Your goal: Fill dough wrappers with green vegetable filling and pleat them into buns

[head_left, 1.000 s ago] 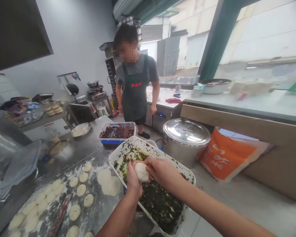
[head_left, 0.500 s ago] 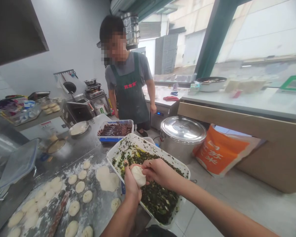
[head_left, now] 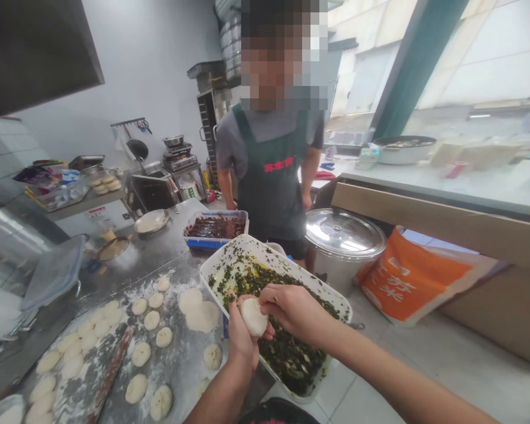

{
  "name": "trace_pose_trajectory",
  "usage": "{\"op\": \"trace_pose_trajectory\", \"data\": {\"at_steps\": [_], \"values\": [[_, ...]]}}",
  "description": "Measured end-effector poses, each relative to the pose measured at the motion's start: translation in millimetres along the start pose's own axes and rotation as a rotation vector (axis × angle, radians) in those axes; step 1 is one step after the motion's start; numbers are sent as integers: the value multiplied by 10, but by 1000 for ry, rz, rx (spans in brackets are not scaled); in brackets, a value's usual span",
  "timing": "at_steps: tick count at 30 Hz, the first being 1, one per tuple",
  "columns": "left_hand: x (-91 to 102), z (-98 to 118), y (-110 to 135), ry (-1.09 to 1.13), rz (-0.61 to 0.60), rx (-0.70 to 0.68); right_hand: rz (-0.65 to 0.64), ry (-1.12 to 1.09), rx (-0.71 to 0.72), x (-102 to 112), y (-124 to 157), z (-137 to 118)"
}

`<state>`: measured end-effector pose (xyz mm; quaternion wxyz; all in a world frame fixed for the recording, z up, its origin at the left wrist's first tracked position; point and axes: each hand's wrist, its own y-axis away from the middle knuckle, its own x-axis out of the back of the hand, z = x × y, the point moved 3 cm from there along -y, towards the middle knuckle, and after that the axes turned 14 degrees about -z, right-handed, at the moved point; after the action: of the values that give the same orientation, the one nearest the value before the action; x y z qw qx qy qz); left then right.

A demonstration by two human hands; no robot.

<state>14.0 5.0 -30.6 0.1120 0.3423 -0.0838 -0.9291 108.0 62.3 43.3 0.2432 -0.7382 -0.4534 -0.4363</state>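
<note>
A pale dough bun [head_left: 253, 318] rests in my left hand [head_left: 240, 335], whose fingers curl round its underside. My right hand [head_left: 287, 306] pinches the edge of the bun at its upper right. Both hands are above a white tray [head_left: 342, 297] of chopped green vegetable filling [head_left: 291, 353]. Left of the tray, flattened dough wrappers [head_left: 199, 311] lie on the floured steel table [head_left: 176, 365]. Several round buns [head_left: 161, 402] stand nearby, beside a wooden rolling pin [head_left: 110, 377]. More dough pieces [head_left: 73, 353] lie farther left.
A tub of dark filling [head_left: 216, 227] stands beyond the tray. A person in a dark green apron [head_left: 271, 188] stands just behind it. To the right are a large lidded steel pot [head_left: 344, 235] and an orange sack [head_left: 415, 274] on the floor.
The person in the apron has come closer. My view has shifted slightly left, so things sit farther right. My hands still hold the bun, which appears turned a little.
</note>
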Motion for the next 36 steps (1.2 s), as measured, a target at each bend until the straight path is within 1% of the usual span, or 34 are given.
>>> {"op": "trace_pose_trajectory", "data": {"at_steps": [4,5,7,8,10,12,14,16,19,22,24,27,28,30,33,34,36], "values": [[49,-31,-32,5,48,119,27,140,-32,-28,-5,-79],[48,-20,-32,9,47,148,20,164,-28,-28,-7,-89],[20,21,-14,21,0,177,-1,155,-8,-14,-10,-87],[-2,47,3,27,-38,169,-5,114,1,1,-8,-77],[-42,97,37,26,-104,96,0,-1,15,34,1,-54],[-51,112,56,9,-108,30,23,-66,12,57,14,-55],[-27,80,46,-2,-70,39,35,-6,-1,59,23,-91],[13,32,16,11,-37,95,27,126,2,47,25,-148],[61,-11,-25,40,-61,178,-11,265,56,27,19,-214],[90,-3,-40,29,-104,218,-13,258,90,38,17,-226],[124,11,-43,10,-62,234,-15,240,115,49,11,-233],[174,15,-33,6,30,314,-55,263,180,42,-17,-261],[175,19,-25,18,31,334,-73,281,199,37,-30,-267],[141,51,-2,59,-35,302,-81,312,201,36,-55,-261],[45,144,55,69,-152,160,-32,287,100,77,-71,-223],[21,168,74,48,-155,133,-12,263,65,97,-68,-218],[5,188,91,3,-109,129,11,215,32,129,-57,-229]]}}
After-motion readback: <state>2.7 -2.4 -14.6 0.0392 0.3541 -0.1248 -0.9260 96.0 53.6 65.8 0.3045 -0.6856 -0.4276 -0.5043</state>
